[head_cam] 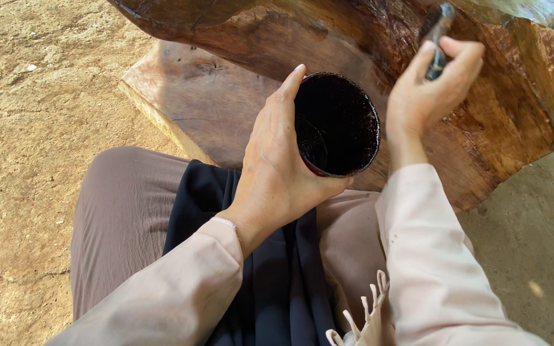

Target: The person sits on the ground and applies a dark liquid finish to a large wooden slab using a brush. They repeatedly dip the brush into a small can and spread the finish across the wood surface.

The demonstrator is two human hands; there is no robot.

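- Bare sandy ground (27,128) is seen at the far left, with a small pale scrap lying on it.
- A flat pale wooden slab (193,96) is set on the ground, under the edge of the large piece of wood.
- The left hand (277,173) is wrapped around a round cup (338,125), thumb up along its rim and fingers closed behind it; the cup is held above the lap, tilted towards the camera.
- The cup's inside is coated in a dark, glossy liquid; how full it is cannot be told.
- The right hand (428,90) is closed on a dark brush handle (437,38), pinched between thumb and fingers, just right of the cup.
- The brush is held against a large glossy brown wood piece (495,109), which fills the top of the view and hides the brush tip.
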